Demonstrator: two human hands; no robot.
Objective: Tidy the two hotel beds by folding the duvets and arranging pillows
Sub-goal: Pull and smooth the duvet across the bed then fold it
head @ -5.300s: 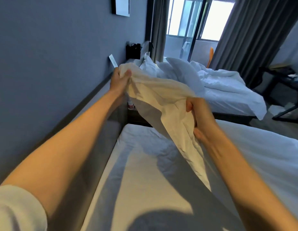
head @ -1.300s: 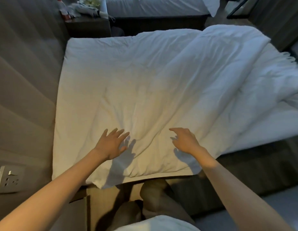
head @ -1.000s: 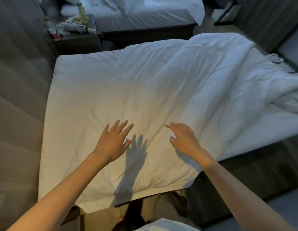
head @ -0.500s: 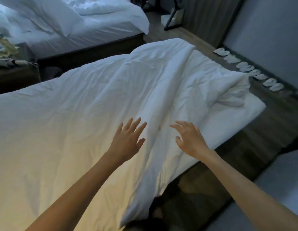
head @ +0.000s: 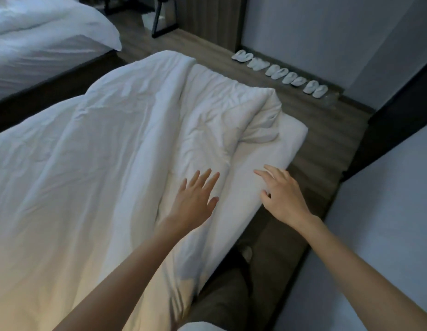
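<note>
Both hands have moved along the bed toward its foot end since half a second ago.
Left hand [head: 195, 199] lies flat on the duvet [head: 112, 151], fingers [head: 211, 181] straight and spread, gripping nothing. Right hand [head: 284, 194] is over the bare mattress [head: 279, 149] strip just beside the duvet's edge, loosely open and empty; can't tell if it's touching. The duvet runs lengthwise up and right, and its rumpled, turned-back foot end lies straight ahead of both hands. I'd say the right one's nearer. The far bed [head: 40, 44] is still messy.
</note>
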